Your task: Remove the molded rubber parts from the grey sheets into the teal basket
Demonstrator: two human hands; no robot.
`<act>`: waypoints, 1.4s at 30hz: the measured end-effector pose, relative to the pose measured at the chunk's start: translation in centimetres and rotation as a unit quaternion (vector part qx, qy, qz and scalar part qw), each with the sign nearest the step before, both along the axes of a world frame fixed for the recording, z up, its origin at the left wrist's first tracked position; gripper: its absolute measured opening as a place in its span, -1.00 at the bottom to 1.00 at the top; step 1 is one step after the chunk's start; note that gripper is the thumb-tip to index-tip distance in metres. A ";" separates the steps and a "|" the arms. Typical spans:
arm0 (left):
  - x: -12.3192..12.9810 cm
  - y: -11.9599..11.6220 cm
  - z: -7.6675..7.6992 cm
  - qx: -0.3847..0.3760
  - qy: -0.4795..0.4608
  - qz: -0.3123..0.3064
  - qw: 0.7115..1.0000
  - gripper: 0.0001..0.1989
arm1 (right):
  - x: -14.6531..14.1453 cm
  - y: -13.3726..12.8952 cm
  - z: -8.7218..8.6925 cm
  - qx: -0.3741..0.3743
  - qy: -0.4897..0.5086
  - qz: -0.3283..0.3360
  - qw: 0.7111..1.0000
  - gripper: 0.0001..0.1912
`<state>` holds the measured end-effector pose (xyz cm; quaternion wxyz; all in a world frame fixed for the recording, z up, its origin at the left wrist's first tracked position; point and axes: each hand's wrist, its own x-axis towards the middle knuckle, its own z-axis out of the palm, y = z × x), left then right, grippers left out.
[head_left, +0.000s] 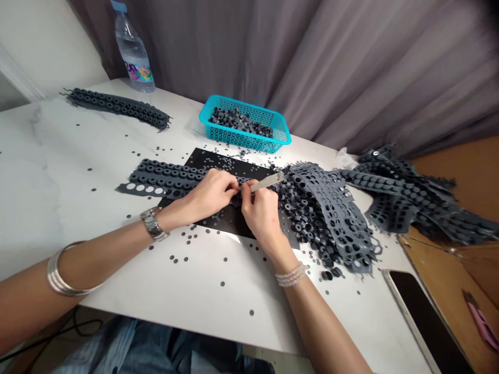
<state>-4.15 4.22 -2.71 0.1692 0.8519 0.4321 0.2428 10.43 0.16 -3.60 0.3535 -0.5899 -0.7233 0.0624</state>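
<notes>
My right hand (pixel 263 210) is closed around a slim off-white stick-like tool (pixel 268 182); its tip is hidden by the fingers. Close beside it, my left hand (pixel 212 192) has its fingers pinched on a dark grey moulded rubber strip (pixel 167 174) with rows of raised rings. One edge row of the strip shows open round holes at the left end. The strip lies partly over a black mat (pixel 218 221). Right of my hands is a heap of loose grey rubber rings (pixel 307 223), with a perforated grey sheet (pixel 331 208) lying over it.
A turquoise basket (pixel 245 141) at the back holds small grey rings. Another ringed strip (pixel 117 108) and a water bottle (pixel 134 57) stand back left. More strips (pixel 413 192) pile up at right, above a phone (pixel 424 322). Small grey discs (pixel 186 259) litter the white table (pixel 128 280).
</notes>
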 end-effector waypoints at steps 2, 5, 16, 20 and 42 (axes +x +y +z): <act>-0.3 -0.3 0.1 -0.023 -0.046 0.034 0.998 -0.86 | -0.2 0.0 0.1 -0.010 0.013 -0.002 1.000 -0.71; -0.4 -0.5 -0.3 -0.005 -0.045 0.022 0.999 -0.83 | -0.2 0.0 0.1 -0.019 0.025 0.002 0.999 -0.71; -0.5 0.3 -1.2 0.027 0.039 -0.020 0.999 -0.78 | 0.7 -0.4 0.0 -0.063 0.142 0.008 0.988 -0.70; -0.5 0.3 -1.3 0.029 0.036 -0.024 0.999 -0.78 | 0.6 -0.3 0.1 -0.064 0.129 0.006 0.990 -0.72; -2.7 2.1 1.4 -0.394 -0.540 0.106 0.736 -0.94 | 1.4 -0.3 0.2 -0.061 0.125 -0.023 0.990 -0.68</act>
